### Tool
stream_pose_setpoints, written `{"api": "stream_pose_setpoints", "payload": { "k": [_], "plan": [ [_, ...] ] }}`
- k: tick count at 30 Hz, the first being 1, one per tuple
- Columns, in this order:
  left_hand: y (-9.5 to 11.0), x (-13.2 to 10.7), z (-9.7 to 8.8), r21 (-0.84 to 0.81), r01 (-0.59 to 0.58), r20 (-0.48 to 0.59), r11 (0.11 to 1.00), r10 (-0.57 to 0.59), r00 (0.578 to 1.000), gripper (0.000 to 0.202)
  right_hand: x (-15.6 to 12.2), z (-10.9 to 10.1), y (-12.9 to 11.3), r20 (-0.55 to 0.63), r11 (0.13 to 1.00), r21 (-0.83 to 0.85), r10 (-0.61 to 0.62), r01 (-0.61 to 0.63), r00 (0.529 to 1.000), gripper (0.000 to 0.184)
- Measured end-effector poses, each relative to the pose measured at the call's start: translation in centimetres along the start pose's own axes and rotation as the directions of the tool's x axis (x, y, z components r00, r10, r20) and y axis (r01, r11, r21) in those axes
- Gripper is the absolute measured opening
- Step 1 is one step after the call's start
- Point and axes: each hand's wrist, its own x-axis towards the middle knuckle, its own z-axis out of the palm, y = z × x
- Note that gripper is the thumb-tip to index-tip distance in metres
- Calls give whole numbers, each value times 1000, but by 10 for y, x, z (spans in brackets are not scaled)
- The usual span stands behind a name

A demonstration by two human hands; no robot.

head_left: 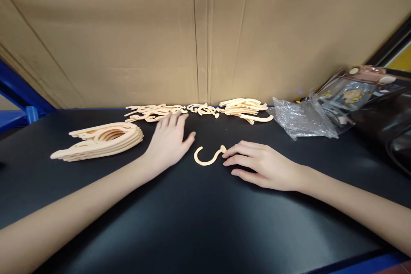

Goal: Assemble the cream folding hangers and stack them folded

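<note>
My left hand point(168, 141) lies flat on the black table point(205, 222), fingers stretched toward a scatter of cream plastic hook parts point(154, 112) at the back; it holds nothing. My right hand point(261, 165) rests on the table with fingers extended, its fingertips touching the knob end of a single cream plastic hook point(208, 156) that lies between both hands. A stack of cream hanger bodies point(102, 139) sits left of my left hand.
More cream hanger pieces point(245, 109) and small hooks point(204, 109) lie along the back by the cardboard wall point(205, 30). A crumpled clear plastic bag point(300, 120) and a dark bag with a transparent pouch point(369, 98) sit at the right. A blue frame point(19, 102) borders the left.
</note>
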Motion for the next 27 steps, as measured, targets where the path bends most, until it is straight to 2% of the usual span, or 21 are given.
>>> {"api": "stream_pose_setpoints", "payload": {
  "k": [3, 5, 11, 16, 18, 22, 27],
  "plan": [
    [-14, 6, 6, 79, 151, 72, 985, -157, 985, 61, 0, 0, 0, 0, 1000, -1, -5, 5, 1000, 23],
    [-17, 8, 5, 91, 179, 105, 980, -189, 976, 62, -1, -1, 0, 0, 1000, 3, -8, 8, 1000, 23],
    [-9, 8, -4, 70, 93, 86, 993, -99, 991, 50, -1, -1, 0, -4, 1000, 8, -8, 8, 1000, 22],
    [-11, 8, -1, 44, -29, 28, 999, 28, 999, 42, 0, -1, 1, -3, 1000, 8, -3, 3, 1000, 22],
    [-14, 8, 2, 81, -11, 20, 997, 9, 1000, 46, 0, -1, 1, 3, 1000, 10, -1, 1, 1000, 22],
    [-17, 8, 7, 98, 110, 94, 989, -119, 988, 51, -1, -1, 0, 6, 1000, 7, -1, 1, 1000, 23],
    [-17, 7, 7, 85, 54, 32, 995, -56, 998, 46, 0, -1, -1, 11, 1000, 10, 1, -1, 1000, 23]
  ]
}}
